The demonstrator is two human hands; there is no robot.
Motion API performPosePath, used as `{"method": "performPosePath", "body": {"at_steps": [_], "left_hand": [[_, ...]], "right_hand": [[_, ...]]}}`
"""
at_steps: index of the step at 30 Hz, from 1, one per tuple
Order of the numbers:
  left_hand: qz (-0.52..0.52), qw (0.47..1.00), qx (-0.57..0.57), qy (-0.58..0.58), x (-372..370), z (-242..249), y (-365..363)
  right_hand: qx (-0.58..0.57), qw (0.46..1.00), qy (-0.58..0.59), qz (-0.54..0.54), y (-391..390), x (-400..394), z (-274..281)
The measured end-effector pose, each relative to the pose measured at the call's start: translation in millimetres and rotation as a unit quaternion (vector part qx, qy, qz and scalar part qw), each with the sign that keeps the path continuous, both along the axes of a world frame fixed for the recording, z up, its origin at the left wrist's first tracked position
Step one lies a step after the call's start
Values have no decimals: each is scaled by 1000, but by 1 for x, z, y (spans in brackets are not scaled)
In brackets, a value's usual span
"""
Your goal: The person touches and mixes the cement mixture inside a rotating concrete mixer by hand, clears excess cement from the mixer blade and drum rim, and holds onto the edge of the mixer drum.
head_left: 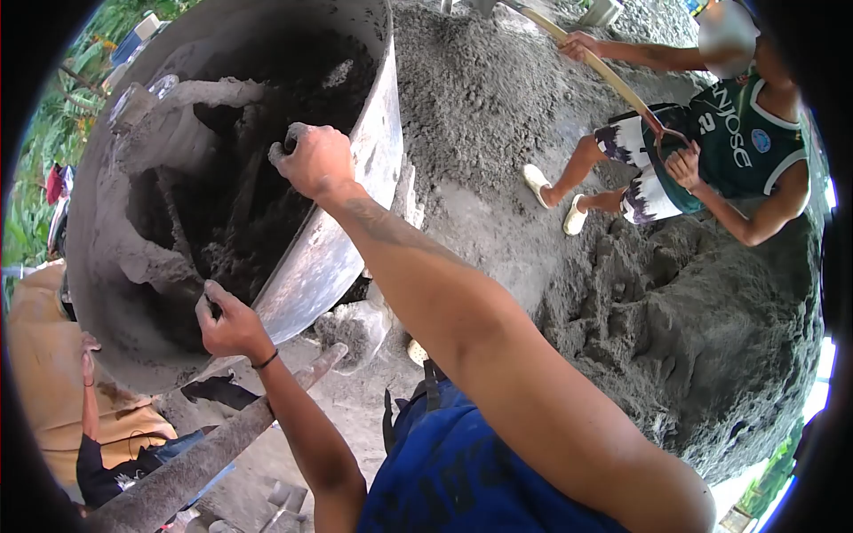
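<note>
A large round mixing drum [378, 133], its metal coated in grey, fills the upper left of the head view. Inside lies dark grey powdery mix [267, 200] around thick caked mixer arms [160, 142]. My right hand [318, 162] is closed in a fist over the drum's near side, its fingers grey with dust. Lower down, my left hand [229, 324] is curled with thumb and fingers together at the rim. A thin caked bar [173, 213] runs down inside the drum toward its fingertips. What either hand holds is too hidden to tell.
A person [737, 133] in a green jersey stands at the right, both hands on a wooden-handled shovel [604, 71] beside a big grey heap [684, 329]. Another person [98, 462] is at lower left. A dusty pole [213, 453] slants below the drum.
</note>
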State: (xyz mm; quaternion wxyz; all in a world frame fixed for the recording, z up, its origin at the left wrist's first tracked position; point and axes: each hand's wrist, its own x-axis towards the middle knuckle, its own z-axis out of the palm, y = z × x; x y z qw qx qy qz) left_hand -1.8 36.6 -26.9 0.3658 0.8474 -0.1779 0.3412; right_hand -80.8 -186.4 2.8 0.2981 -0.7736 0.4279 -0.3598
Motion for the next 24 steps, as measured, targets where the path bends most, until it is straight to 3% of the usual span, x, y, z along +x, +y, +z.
{"method": "performPosePath", "body": {"at_steps": [3, 6, 12, 24], "left_hand": [[-4, 1000, 4, -22, 2, -1, 0], [14, 1000, 25, -7, 3, -1, 2], [-5, 998, -67, 15, 2, 1, 0], [-8, 999, -52, 5, -1, 9, 0]], "right_hand": [[-19, 999, 11, -39, 1, 3, -2], [-8, 1000, 5, -12, 2, 0, 4], [-12, 999, 39, -22, 2, 3, 6], [-24, 998, 52, -29, 0, 5, 1]]}}
